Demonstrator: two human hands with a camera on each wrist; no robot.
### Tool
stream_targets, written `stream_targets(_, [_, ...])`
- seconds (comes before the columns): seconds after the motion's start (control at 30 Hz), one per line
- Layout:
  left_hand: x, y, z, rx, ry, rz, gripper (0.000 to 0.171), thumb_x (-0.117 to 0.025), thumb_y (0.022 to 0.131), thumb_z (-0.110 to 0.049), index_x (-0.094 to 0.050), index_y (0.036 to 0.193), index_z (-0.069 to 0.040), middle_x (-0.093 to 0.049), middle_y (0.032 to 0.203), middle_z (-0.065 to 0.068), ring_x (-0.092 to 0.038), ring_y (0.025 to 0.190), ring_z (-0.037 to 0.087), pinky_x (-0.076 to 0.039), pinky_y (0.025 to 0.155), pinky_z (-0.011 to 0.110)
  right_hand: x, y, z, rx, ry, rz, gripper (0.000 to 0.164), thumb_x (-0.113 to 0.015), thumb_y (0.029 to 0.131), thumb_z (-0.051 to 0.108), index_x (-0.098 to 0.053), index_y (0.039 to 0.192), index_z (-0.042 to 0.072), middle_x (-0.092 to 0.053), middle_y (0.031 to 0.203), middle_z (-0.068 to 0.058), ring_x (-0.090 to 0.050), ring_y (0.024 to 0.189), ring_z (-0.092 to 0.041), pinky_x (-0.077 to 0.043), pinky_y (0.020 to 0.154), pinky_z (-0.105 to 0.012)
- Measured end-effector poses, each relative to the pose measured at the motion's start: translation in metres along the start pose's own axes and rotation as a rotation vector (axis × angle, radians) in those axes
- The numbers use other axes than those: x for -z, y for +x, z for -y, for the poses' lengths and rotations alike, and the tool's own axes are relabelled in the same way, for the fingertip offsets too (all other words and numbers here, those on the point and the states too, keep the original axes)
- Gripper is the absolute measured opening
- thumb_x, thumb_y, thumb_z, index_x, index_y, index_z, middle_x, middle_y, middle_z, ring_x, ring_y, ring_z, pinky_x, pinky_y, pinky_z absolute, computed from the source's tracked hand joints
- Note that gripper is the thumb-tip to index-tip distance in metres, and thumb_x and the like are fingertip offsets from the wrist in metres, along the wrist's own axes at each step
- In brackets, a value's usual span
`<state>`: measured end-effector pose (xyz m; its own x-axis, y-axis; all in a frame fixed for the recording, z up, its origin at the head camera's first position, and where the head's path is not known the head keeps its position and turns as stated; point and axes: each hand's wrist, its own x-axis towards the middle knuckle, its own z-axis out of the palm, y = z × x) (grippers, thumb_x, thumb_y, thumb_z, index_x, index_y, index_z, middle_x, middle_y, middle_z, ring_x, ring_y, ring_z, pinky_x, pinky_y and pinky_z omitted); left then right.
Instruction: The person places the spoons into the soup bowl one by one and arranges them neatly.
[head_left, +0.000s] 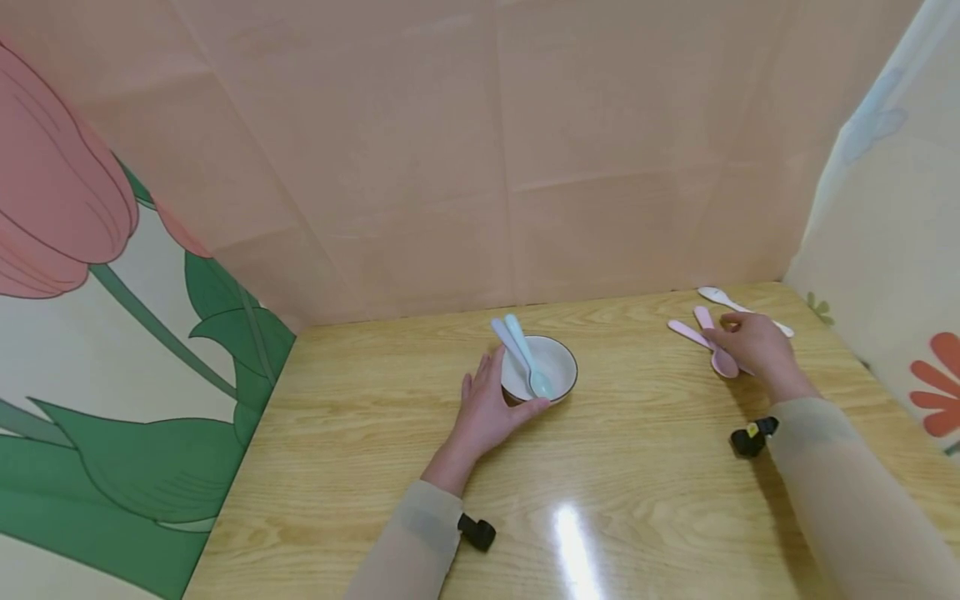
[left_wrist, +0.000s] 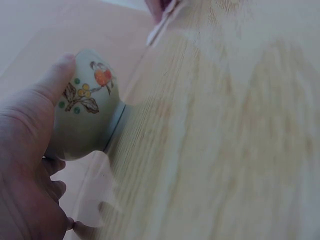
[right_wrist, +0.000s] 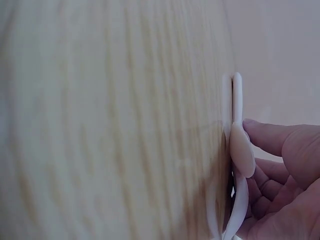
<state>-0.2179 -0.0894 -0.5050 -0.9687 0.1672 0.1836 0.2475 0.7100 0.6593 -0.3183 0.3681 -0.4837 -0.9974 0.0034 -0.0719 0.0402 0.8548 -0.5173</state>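
My left hand grips the near left side of a small white bowl, thumb and fingers spread round it. The bowl stands on the table; fruit and leaves decorate its outside in the left wrist view. Inside lean a mint-green spoon and a lavender spoon, handles over the far left rim. At the right, my right hand pinches a pink spoon by its handle. This one lies across another pink spoon, whose far end is partly hidden under the hand.
A white spoon lies behind my right hand, near the back edge of the wood-grain table. A pinkish sheet rises behind the table. Flower-printed panels stand at the left and right.
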Motion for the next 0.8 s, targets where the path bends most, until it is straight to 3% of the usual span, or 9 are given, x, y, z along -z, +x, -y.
stream_targets(0.8, [0.0010,-0.0003,-0.0011,0.010,-0.007,0.011,0.118,-0.061,0.073,-0.086,-0.014,0.163,-0.025,-0.028,0.163,0.005,-0.016,0.153,0.032,-0.007,0.118,0.061,-0.0019,0.0036,-0.0007,0.011,0.053,0.013,0.077,-0.056,0.099,0.053,-0.045,0.145,-0.007,-0.053,0.132,-0.037,-0.052,0.115,-0.052,-0.042,0.090,-0.062])
